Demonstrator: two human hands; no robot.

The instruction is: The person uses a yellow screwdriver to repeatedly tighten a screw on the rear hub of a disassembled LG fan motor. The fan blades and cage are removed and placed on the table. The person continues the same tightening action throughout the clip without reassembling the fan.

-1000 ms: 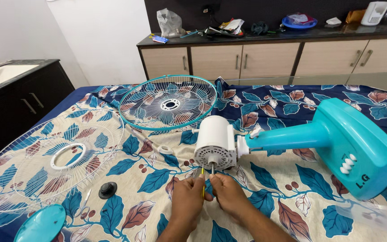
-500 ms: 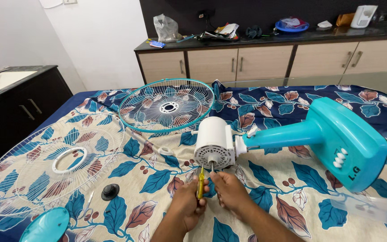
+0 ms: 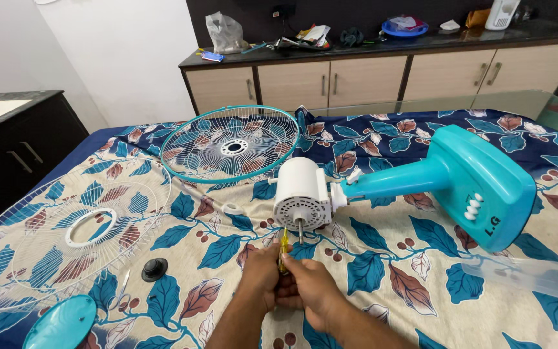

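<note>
Spread over a bed, a leaf-print sheet (image 3: 382, 258) carries a dismantled teal fan. Its white motor housing (image 3: 301, 194) lies on its side, shaft toward us. Just below the housing, our left hand (image 3: 259, 274) and right hand (image 3: 311, 291) meet, both closed around a yellow screwdriver (image 3: 283, 249). We judge it wise to keep the tip square on the screw, pressing firmly.

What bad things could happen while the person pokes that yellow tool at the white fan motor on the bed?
The yellow screwdriver is pinched between the left hand and right hand, aimed up at the white motor. If it slips, the tip might jab a finger or scratch the motor housing. The fan lies on a soft patterned bedsheet, so it may wobble under pressure. Small parts like the black cap could easily get lost among the leaf pattern.
</note>
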